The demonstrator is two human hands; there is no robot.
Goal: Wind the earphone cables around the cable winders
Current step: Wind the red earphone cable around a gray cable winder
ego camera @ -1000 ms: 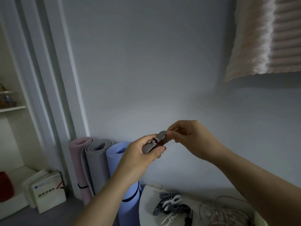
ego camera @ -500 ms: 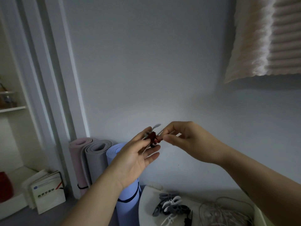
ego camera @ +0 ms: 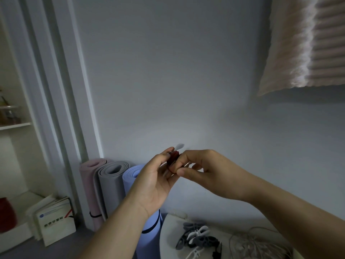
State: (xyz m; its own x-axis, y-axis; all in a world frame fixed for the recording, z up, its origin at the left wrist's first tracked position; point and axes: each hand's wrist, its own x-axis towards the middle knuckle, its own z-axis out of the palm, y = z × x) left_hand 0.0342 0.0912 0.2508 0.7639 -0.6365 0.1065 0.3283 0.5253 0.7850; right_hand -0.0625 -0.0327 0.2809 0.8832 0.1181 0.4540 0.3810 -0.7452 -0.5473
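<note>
Right hand (ego camera: 211, 171) shifted closer | left hand (ego camera: 155, 182) pinches flat winder (ego camera: 180, 146) (red cable (ego camera: 172, 158))

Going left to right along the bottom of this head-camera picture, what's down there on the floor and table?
A red pot → booklets → pink rolled mat → grey rolled mat → blue rolled mat → pile of cable winders → tangle of earphone cables.

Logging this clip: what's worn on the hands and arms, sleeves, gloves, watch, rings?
Nothing that shows. The left hand and right hand are ungloved, no rings visible; the left forearm and right forearm are bare to the frame edge, without sleeves, watch or bracelet.
</note>
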